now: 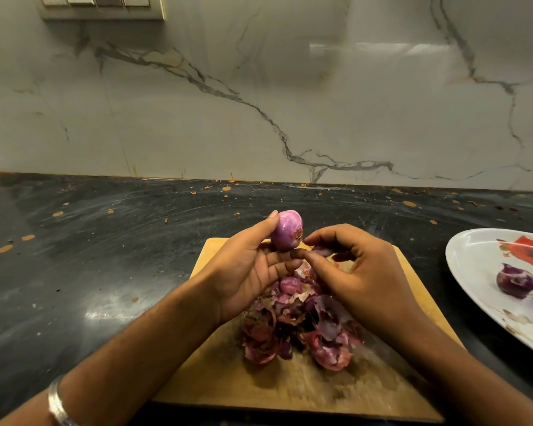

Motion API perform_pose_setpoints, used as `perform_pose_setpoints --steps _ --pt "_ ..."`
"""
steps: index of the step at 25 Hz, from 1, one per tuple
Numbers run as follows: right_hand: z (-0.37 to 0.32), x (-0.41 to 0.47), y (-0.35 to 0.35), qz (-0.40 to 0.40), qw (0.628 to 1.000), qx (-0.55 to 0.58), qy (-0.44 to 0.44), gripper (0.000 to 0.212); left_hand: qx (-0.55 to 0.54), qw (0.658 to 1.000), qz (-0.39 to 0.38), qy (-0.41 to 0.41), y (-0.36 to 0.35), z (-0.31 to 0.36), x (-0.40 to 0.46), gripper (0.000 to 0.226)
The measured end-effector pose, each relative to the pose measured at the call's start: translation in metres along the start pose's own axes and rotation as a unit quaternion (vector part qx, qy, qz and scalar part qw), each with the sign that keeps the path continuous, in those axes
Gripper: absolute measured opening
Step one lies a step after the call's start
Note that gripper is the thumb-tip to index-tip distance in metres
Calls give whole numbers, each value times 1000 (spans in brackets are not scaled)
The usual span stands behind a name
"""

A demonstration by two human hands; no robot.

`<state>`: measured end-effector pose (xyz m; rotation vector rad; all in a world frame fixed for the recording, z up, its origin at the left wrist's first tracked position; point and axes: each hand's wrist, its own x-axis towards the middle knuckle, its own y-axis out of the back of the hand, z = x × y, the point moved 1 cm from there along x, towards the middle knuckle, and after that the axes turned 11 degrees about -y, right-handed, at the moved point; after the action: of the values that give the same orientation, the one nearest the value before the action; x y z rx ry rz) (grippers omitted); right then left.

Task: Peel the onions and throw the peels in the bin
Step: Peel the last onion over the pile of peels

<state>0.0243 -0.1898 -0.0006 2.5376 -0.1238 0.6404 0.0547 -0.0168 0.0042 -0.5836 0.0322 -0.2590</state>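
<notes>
Overhead, left hand [246,265] gripping peeled onion [286,230], right hand [356,272] perhaps pinching peel; no legible writing.

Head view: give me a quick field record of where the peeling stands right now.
left hand: holds a peeled-looking onion above the cutting board
right hand: fingertips at the onion's root end, picking at it
peels: heaped on the board, not binned
plate: at right, carries a peeled onion
bin: not in view
</notes>
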Motion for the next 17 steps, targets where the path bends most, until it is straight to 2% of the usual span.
perform_pose_setpoints --steps 5,10,14,17 --pt "-1 1 -1 16 999 31 -12 12 23 1000 -13 -8 0 0 -1 52" --pt "-4 0 -1 51 996 76 -24 17 67 997 -40 -25 1 -3 -2 37" --pt "-1 2 1 36 992 109 -44 18 61 997 -40 -29 -2 -2 -5 50" --pt "1 3 3 59 991 108 -57 14 69 997 -33 -29 -5 -2 -7 63"
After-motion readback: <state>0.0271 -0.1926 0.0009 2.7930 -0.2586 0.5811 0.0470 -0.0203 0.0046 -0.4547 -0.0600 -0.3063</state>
